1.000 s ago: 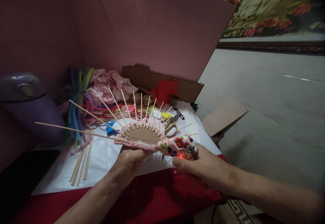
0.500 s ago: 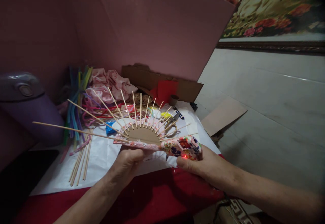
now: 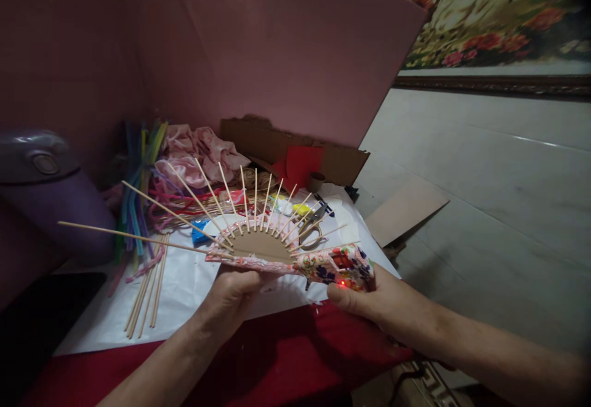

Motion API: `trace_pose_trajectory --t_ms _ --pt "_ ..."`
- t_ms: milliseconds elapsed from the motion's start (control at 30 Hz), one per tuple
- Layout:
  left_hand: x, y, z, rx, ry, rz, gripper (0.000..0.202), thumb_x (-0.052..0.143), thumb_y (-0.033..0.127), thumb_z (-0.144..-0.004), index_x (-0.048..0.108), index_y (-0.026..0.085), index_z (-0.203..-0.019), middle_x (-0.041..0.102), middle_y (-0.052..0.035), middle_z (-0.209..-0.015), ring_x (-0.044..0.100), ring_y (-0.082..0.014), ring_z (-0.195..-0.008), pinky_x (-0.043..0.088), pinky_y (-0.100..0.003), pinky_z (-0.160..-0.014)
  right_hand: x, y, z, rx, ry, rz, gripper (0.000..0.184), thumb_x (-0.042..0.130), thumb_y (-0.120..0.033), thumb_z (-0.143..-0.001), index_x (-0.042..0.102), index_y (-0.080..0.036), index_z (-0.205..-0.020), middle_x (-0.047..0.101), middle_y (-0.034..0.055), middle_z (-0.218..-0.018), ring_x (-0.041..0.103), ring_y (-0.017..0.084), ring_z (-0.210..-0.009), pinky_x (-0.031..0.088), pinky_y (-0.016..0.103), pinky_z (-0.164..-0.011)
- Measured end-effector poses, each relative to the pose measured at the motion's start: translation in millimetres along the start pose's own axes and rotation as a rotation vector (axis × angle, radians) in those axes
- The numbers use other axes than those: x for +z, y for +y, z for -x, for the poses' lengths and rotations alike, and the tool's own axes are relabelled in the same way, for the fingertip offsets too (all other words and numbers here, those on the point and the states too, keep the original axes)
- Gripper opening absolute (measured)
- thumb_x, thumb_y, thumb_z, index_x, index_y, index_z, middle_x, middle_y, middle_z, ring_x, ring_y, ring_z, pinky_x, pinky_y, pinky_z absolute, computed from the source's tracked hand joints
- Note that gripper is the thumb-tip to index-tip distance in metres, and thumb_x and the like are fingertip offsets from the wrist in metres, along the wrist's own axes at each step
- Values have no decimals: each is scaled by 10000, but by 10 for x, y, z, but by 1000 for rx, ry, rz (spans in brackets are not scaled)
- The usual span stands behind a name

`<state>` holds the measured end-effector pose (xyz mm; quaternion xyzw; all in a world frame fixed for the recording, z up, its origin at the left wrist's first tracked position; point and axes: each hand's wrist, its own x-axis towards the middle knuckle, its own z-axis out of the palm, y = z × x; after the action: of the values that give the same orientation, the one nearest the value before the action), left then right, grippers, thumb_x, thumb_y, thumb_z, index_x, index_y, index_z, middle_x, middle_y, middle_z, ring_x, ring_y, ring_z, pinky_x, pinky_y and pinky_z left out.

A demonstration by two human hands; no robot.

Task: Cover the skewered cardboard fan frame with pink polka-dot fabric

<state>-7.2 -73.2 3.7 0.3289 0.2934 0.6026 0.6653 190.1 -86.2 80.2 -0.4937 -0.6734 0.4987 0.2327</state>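
Note:
My left hand (image 3: 237, 293) is closed on the lower edge of a half-round cardboard piece (image 3: 261, 247), its fingers mostly hidden underneath. Pink patterned trim runs along the piece's rim, and several thin wooden sticks (image 3: 256, 201) fan outward from the curve. In my right hand (image 3: 357, 299) is a flower-patterned hot glue gun (image 3: 335, 266) with a small red light glowing. The glue gun lies at the right end of the cardboard's straight edge, its nozzle pointing down near the rim; I cannot tell whether they touch.
Loose sticks (image 3: 146, 287) lie on white paper (image 3: 184, 314) at left. Behind the cardboard are scissors (image 3: 311, 234), pipe cleaners (image 3: 133, 191), pink cloth (image 3: 198, 148) and red paper (image 3: 302, 167). A purple bottle (image 3: 50, 204) stands far left. Red cloth (image 3: 286, 358) covers the near edge.
My right hand has shifted slightly to the right with the glue gun. My left hand and the cardboard piece have stayed almost still.

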Motion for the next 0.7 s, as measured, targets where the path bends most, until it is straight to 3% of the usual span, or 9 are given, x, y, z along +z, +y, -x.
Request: trace_pose_trajectory --t_ms 167,500,700 --pt "5 -4 -4 -18 14 -23 304 647 29 -542 700 130 -824 723 -66 -835 653 -239 -829 470 -390 -861 -8 -24 5 4 -42 -85 408 661 -410 -741 610 -217 -1097 680 72 -1027 597 246 -1016 488 375 -878" --pt "30 7 6 2 17 15 346 658 29 -522 700 152 -843 717 -47 -859 639 -227 -847 475 -383 -848 23 6 -35 -7 -35 40 480 628 -471 -747 588 -179 -1126 664 87 -1066 596 256 -995 460 404 -895" --pt "42 12 11 -6 6 31 315 670 33 -532 707 152 -822 714 -46 -886 631 -230 -879 467 -378 -861 24 17 -43 -45 -71 -9 485 628 -429 -770 551 -211 -1196 641 66 -1128 570 240 -1062 440 382 -928"
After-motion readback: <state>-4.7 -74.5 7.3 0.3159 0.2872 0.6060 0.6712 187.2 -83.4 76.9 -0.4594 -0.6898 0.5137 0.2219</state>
